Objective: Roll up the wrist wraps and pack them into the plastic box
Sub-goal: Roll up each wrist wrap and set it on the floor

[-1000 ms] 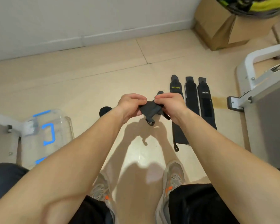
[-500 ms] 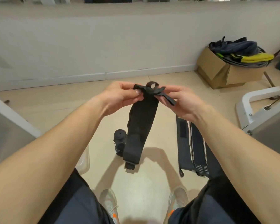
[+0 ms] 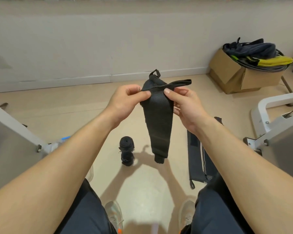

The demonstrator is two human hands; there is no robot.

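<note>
- Still pinching wrist wrap (image 3: 158,119) by top edge with left hand (image 3: 125,100) and right hand (image 3: 186,105), mid-air.
- Now with strap tail sticking out right, loop up.
- Hanging unrolled above rolled wraps (image 3: 126,150) on floor.

held wrap (image 3: 158,119) 1 | rolled wraps (image 3: 126,144) 2 | flat wraps (image 3: 195,159) unclear | cardboard box (image 3: 233,76) 1 | shoes (image 3: 114,215) 2 | hands (image 3: 125,100) 2

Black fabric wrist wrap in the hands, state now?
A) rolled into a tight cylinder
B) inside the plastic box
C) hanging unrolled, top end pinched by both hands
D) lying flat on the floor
C: the black fabric wrist wrap hangs at full length, with the left hand and right hand pinching its top end.
</note>
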